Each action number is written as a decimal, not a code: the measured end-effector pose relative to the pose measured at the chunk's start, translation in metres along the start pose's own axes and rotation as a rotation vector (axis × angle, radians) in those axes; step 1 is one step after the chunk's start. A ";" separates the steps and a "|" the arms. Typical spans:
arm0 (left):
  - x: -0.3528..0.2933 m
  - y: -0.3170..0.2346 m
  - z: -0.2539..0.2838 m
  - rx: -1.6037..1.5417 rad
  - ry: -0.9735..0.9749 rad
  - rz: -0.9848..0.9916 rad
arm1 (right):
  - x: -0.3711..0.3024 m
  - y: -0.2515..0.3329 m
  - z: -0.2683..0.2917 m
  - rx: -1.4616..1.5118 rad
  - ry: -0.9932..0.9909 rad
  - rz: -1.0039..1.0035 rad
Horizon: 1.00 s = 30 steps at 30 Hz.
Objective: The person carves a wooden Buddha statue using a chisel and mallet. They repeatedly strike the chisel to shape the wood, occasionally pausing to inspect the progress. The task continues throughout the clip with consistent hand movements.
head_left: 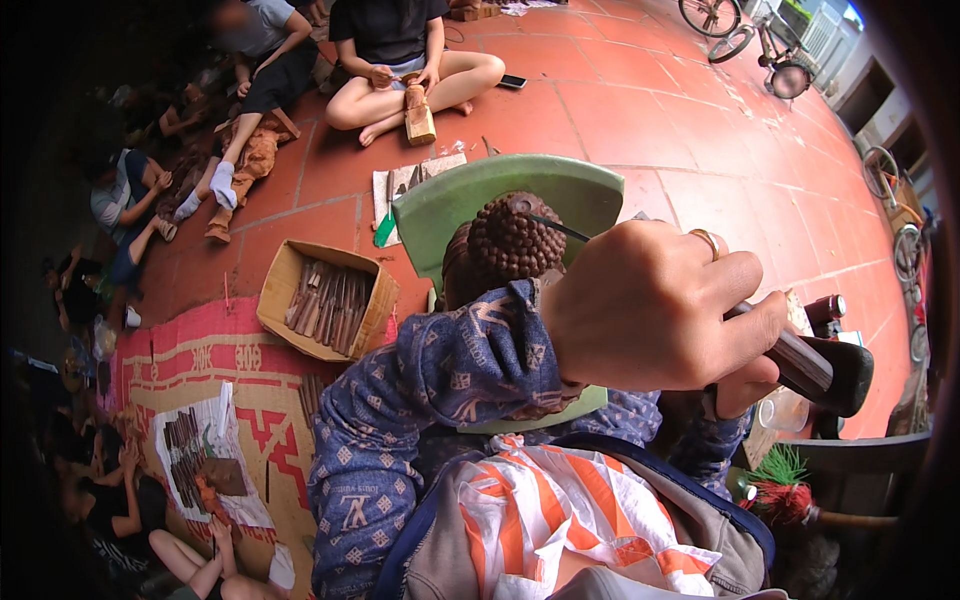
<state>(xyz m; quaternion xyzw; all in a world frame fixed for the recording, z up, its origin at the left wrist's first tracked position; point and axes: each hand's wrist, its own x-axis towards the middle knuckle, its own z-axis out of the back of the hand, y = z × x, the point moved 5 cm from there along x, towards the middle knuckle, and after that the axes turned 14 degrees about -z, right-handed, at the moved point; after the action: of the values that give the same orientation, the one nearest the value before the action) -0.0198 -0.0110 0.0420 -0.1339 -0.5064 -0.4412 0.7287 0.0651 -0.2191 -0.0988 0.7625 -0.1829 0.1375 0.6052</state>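
Note:
A dark brown carved head (512,238) with rows of round curls is in front of me, against a green plastic chair back (480,180). My left hand (650,305) crosses over it from the left, closed around a chisel's dark wooden handle (790,358). The chisel's thin metal shaft (562,228) points at the top of the curls. By the handle's far right end is a black, blunt block (850,380); whether it touches the handle I cannot tell. Only the right sleeve (705,455) shows clearly below; my right hand is hidden behind the left one.
An open cardboard box (375,325) of chisels stands left of the chair on a red patterned mat (190,340). More tools (185,455) lie on paper there. Another person (395,75) carves wood ahead. A clear tub (787,410) and a red-and-green brush (780,490) are at right.

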 end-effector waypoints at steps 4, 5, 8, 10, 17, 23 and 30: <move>-0.001 0.001 0.000 -0.001 -0.017 0.007 | 0.002 0.015 -0.004 -0.085 -0.011 0.125; -0.001 0.002 0.001 0.002 -0.021 0.013 | 0.001 0.019 -0.005 -0.167 -0.027 0.168; 0.001 0.002 0.002 -0.003 -0.042 -0.003 | 0.008 0.014 0.008 0.091 -0.001 0.033; 0.001 0.002 0.002 -0.006 -0.036 0.012 | 0.007 0.015 0.006 0.118 -0.001 0.024; 0.000 0.002 0.011 -0.084 -0.122 0.014 | 0.006 0.024 0.010 0.457 0.083 -0.051; 0.001 0.000 0.014 -0.111 -0.125 -0.033 | 0.022 0.027 0.053 -0.190 0.179 0.193; -0.001 -0.001 0.020 -0.102 -0.167 -0.065 | 0.013 0.053 0.022 -0.329 0.012 0.279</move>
<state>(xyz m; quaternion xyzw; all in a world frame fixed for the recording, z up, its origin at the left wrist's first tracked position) -0.0329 0.0024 0.0498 -0.1908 -0.5463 -0.4773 0.6613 0.0526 -0.2524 -0.0526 0.6199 -0.3032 0.1927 0.6976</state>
